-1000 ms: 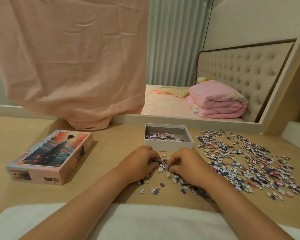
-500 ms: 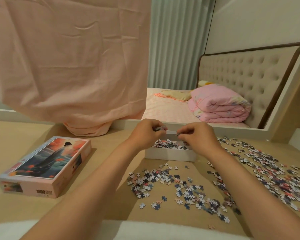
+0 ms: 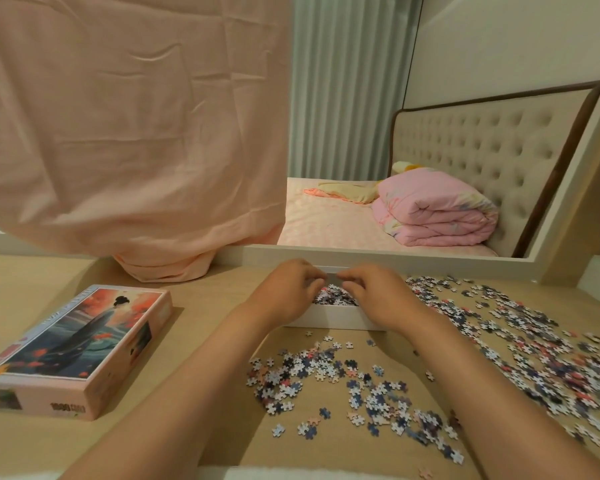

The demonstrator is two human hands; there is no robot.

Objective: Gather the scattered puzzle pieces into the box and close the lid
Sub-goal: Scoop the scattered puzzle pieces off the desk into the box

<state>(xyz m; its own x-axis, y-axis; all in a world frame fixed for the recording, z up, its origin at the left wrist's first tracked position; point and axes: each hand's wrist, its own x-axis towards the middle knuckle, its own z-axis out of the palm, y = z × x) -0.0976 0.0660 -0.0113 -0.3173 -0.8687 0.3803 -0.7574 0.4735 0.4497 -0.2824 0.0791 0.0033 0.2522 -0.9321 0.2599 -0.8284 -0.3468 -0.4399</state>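
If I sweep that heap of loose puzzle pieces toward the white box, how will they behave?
The loose puzzle pieces look small, flat and unjoined, so they would probably slide easily on the smooth table but spread rather than move together. They seem light, so some may flip or get left behind. The white box looks shallow and light, and might shift if bumped.

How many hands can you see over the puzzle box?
2: the left hand and the right hand, side by side over the white box. Their fingertips are partly hidden.
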